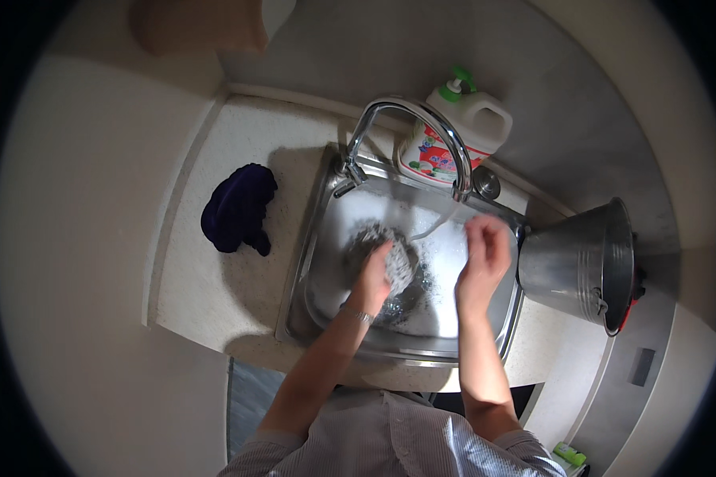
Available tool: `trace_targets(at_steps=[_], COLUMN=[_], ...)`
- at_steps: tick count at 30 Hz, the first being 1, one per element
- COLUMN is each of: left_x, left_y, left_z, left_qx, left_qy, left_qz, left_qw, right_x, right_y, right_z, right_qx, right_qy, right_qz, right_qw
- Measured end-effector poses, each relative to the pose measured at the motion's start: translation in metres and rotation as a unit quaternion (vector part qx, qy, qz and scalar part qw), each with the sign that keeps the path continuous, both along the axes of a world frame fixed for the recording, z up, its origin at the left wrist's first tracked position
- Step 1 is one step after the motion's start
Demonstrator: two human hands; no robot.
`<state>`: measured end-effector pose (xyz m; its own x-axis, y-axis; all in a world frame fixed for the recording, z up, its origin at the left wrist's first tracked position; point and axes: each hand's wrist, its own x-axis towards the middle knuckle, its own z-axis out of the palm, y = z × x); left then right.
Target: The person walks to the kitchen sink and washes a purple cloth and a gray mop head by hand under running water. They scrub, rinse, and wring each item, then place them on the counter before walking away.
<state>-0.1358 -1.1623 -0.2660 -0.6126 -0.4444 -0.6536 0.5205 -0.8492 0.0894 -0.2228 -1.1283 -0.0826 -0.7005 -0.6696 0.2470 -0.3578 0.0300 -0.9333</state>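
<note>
My left hand grips a wet, mottled grey-and-white cloth over the steel sink. Part of the cloth is behind the fingers. White suds cover much of the basin, with darker water in patches. My right hand is raised over the basin's right side, blurred, fingers slightly curled and holding nothing that I can see. A chrome gooseneck faucet arches over the back of the sink. From its spout a thin stream of water falls beside the cloth.
A dark purple cloth lies bunched on the speckled counter left of the sink. Behind the faucet stands a white jug with a green pump. A steel drain strainer is beside it. On the right, a tilted metal bucket adjoins the sink rim.
</note>
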Motion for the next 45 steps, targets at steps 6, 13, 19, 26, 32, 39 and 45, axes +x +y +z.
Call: trace_targets(at_steps=[6,13,19,26,32,39,45], left_x=[-0.021,-0.01,0.006,0.04,0.057,0.093,0.064], left_y=[-0.006,0.006,0.016,0.018,0.017,0.017,0.006], left_z=[0.021,-0.009,0.017,0.014,0.042,-0.03,-0.068], left_qx=[0.004,-0.072,-0.15,-0.149,-0.316,-0.176,-0.016], left_qy=[-0.004,-0.043,-0.117,-0.136,-0.144,-0.149,-0.018], left_qz=[-0.001,0.016,0.029,-0.085,-0.227,-0.167,-0.004], left_qw=[1.0,0.996,0.981,0.976,0.91,0.959,1.0], right_x=[-0.009,0.026,0.006,-0.023,-0.049,-0.057,-0.01], right_y=[-0.044,-0.029,-0.048,-0.043,-0.013,-0.004,0.023], right_z=[0.025,0.003,-0.11,-0.215,-0.259,-0.246,-0.185], right_qx=[0.014,-0.063,0.065,0.29,0.418,0.32,0.188], right_qy=[-0.031,-0.154,-0.667,-0.035,-0.457,-0.468,-0.323], right_qz=[0.122,0.12,0.039,0.187,0.227,0.09,0.143], right_qw=[0.992,0.979,0.742,0.938,0.752,0.819,0.916])
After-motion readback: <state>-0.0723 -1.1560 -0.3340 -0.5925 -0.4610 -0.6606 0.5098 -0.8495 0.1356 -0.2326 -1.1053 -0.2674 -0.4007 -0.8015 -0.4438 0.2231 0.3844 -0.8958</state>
